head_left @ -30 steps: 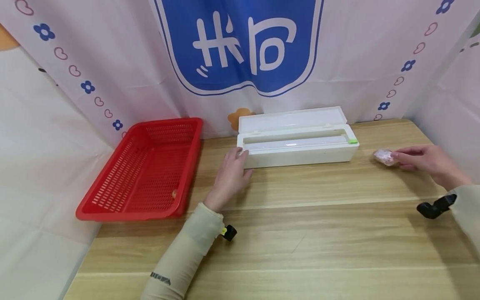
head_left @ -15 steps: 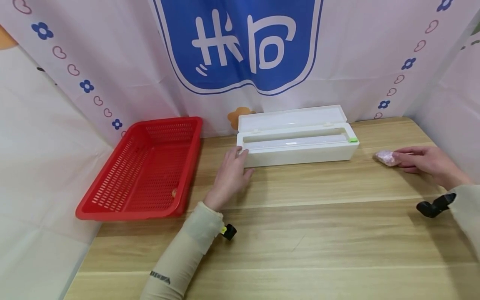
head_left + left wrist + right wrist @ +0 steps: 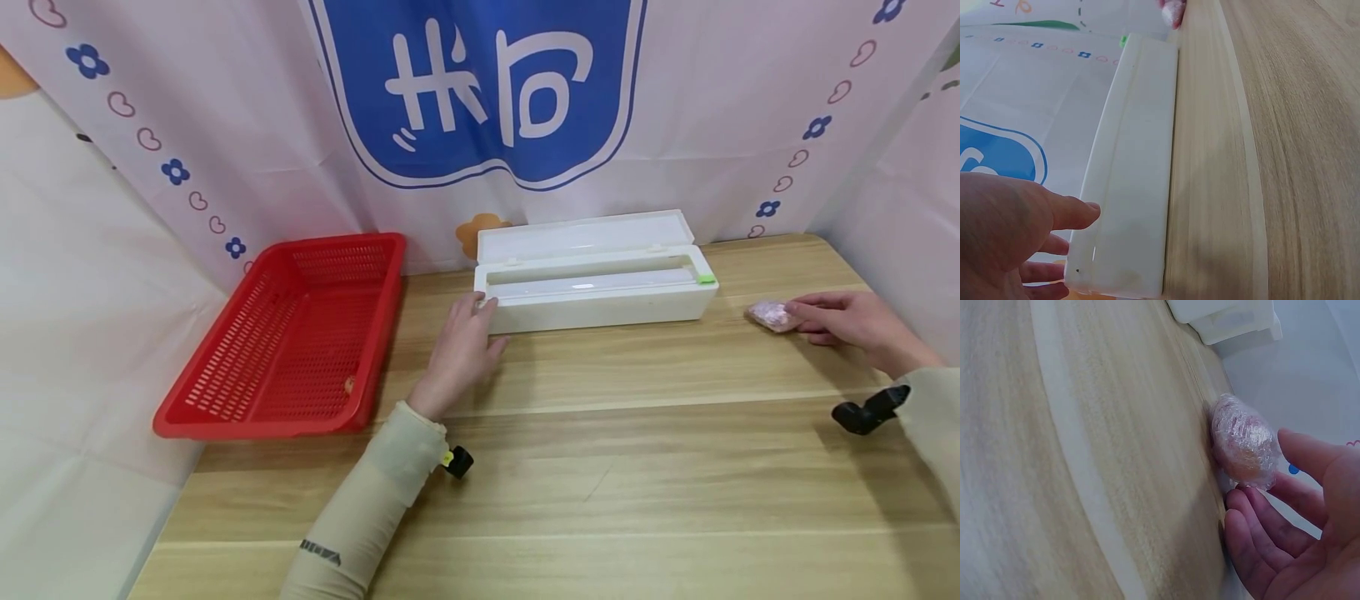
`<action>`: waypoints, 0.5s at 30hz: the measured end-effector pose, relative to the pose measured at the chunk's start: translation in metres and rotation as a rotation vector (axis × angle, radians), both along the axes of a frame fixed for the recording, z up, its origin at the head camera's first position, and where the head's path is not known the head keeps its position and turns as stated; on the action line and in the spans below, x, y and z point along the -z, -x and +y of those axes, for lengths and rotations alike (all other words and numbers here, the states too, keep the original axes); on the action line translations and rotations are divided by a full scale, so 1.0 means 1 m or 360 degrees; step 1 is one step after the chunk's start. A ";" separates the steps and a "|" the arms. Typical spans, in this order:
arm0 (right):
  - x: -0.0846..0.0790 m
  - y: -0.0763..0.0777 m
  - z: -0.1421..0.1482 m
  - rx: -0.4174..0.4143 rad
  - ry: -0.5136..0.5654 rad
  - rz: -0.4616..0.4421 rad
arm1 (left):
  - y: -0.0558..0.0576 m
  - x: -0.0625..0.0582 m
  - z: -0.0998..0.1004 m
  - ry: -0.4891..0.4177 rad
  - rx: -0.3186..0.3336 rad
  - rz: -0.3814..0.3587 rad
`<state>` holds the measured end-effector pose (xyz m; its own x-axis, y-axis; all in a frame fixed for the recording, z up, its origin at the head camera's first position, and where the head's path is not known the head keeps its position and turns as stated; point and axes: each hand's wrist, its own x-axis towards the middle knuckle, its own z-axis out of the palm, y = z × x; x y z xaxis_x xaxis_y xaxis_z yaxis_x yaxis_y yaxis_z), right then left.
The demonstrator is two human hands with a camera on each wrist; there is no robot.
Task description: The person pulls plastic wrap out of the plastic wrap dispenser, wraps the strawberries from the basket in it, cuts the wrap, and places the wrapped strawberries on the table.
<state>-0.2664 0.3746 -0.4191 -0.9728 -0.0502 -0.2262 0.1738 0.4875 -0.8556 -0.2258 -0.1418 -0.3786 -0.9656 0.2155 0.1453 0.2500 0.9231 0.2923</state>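
Note:
At the right of the table, a small bundle wrapped in clear plastic film [image 3: 772, 316] lies at the fingertips of my right hand [image 3: 855, 323]. The right wrist view shows the wrapped bundle [image 3: 1244, 444] as pinkish with an orange-brown patch, pinched at its near edge by the thumb and index finger; the other fingers curl below. A long white cling film dispenser [image 3: 600, 310] stands at the back with its lid [image 3: 585, 236] raised and a pale roll [image 3: 592, 284] inside. My left hand [image 3: 461, 350] rests against its left end, fingers loosely extended, thumb on the front edge.
A red perforated plastic basket [image 3: 378, 333] stands at the left of the wooden table [image 3: 600, 492], with a small brownish item [image 3: 348, 386] near its right wall. A green tab [image 3: 706, 280] sits on the dispenser's right end. A printed curtain [image 3: 705, 100] hangs behind.

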 end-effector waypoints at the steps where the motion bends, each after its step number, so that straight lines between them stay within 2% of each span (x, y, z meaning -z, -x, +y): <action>1: -0.001 0.000 0.000 0.0000 -0.0008 0.0004 | 0.000 0.000 0.000 -0.0001 0.0000 -0.0002; 7: -0.007 -0.002 0.000 -0.0004 -0.0082 0.0047 | 0.000 -0.002 0.001 0.0001 0.0004 -0.0010; 15: -0.023 -0.002 -0.006 0.0089 -0.0628 0.0268 | -0.001 -0.004 0.001 0.0006 -0.0004 -0.0049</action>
